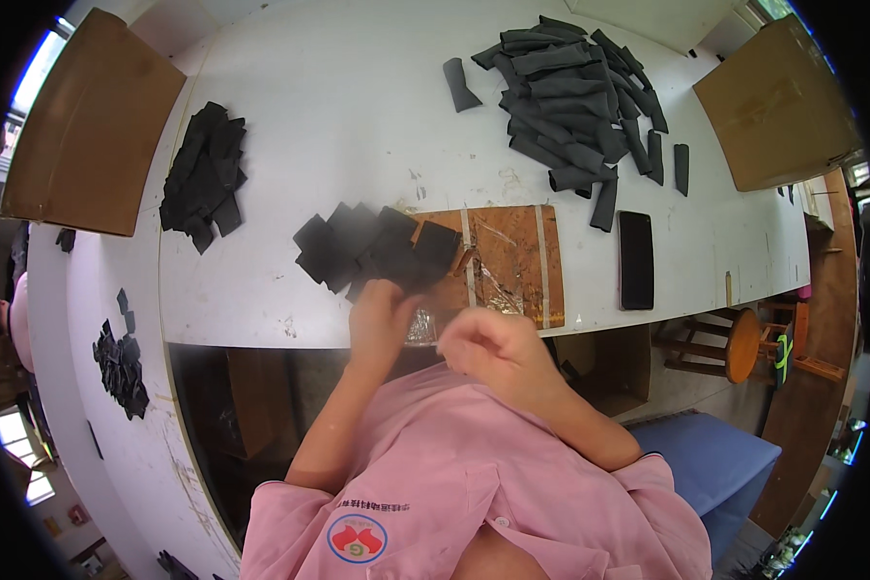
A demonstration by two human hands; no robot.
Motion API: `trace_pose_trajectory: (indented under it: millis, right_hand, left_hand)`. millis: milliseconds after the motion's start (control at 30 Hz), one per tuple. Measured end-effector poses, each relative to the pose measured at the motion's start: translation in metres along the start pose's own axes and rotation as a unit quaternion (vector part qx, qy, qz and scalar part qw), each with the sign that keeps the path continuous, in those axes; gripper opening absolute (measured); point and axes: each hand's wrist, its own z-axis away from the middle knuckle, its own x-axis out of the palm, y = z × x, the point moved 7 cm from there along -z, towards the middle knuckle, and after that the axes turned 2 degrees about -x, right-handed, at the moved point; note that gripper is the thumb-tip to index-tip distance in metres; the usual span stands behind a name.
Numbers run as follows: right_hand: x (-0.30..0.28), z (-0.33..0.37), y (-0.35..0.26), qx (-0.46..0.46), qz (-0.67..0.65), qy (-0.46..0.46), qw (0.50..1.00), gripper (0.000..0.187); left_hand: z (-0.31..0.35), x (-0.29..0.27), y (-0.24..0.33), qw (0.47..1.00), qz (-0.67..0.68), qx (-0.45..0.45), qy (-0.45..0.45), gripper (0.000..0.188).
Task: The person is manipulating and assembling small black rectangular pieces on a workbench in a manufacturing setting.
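Observation:
My left hand [381, 311] is closed, its fingertips at the near edge of a loose pile of flat black pieces [343, 242] that look like fabric or foam. What its fingers pinch, if anything, is hidden. To the right, my right hand [493, 340] is curled above the table's front edge, thumb and fingers pressed together. Anything in it is too small or hidden to tell. Some black pieces overlap the left part of a worn brown board [536, 256], which has pale tape strips and shiny clear tape near my hands.
Dark grey rolled tubes [570, 92] are heaped at the far right, and one tube [460, 85] lies apart. A phone [635, 261] rests right of the board. Black pieces [203, 174] lie left. Cardboard boxes [97, 121] [773, 106] flank the table. A stool [739, 346] stands right.

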Motion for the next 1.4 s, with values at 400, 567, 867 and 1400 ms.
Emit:
trace_pose_trajectory:
  millis: [400, 567, 867, 1400]
  right_hand:
    - [0.001, 0.083, -0.148, -0.543, -0.200, -0.148, 0.802, 0.010]
    - [-0.008, 0.071, -0.131, -0.437, -0.215, -0.194, 0.851, 0.018]
    - [-0.048, 0.008, 0.027, 0.036, -0.027, 0.109, 0.993, 0.039]
    - [-0.055, 0.006, 0.037, 0.053, 0.082, 0.125, 0.987, 0.015]
  left_hand:
    - [0.009, -0.044, -0.017, 0.913, 0.320, -0.157, 0.197, 0.008]
    - [0.031, -0.058, 0.070, 0.946, 0.054, 0.193, 0.254, 0.020]
    - [0.062, -0.020, 0.135, 0.911, 0.039, 0.386, 0.142, 0.016]
    - [0.062, 0.020, 0.140, 0.904, -0.011, 0.428, 0.006, 0.016]
